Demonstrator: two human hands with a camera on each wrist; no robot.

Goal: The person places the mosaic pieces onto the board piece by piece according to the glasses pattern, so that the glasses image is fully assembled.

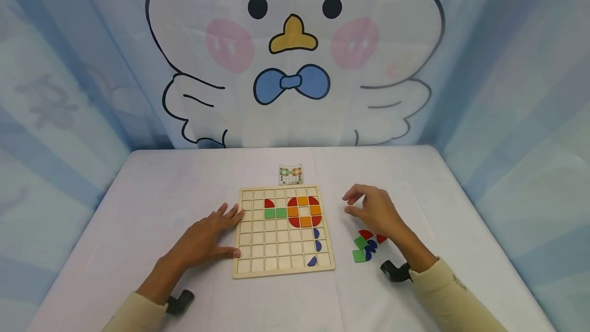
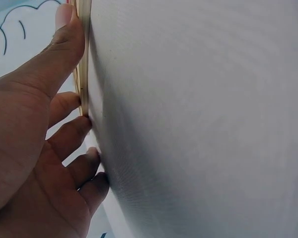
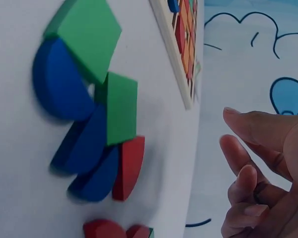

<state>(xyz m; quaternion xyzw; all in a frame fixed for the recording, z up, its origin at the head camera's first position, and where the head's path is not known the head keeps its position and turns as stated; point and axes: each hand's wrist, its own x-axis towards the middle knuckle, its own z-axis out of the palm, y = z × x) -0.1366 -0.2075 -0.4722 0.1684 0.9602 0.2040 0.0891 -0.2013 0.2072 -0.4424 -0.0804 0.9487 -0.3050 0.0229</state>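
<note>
My left hand (image 1: 205,240) rests against the left edge of a wooden grid board (image 1: 258,252), thumb and fingers spread; in the left wrist view the fingertips (image 2: 82,124) touch the board's side. On the board lie a red quarter-circle (image 1: 269,203), green squares (image 1: 275,213), a ring of red and orange pieces (image 1: 293,211), and blue half-circles (image 1: 318,245) down the right side. Right of the board, my right hand (image 1: 375,209) hovers with thumb and forefinger apart and nothing between them. The other fingers bend loosely in the right wrist view.
Nearer me than the right hand lies a loose group of green squares (image 3: 84,37), blue half-circles (image 3: 62,82) and red pieces (image 3: 130,168). A small patterned card (image 1: 290,174) sits behind the board. A printed curtain (image 1: 295,117) stands along the table's back edge.
</note>
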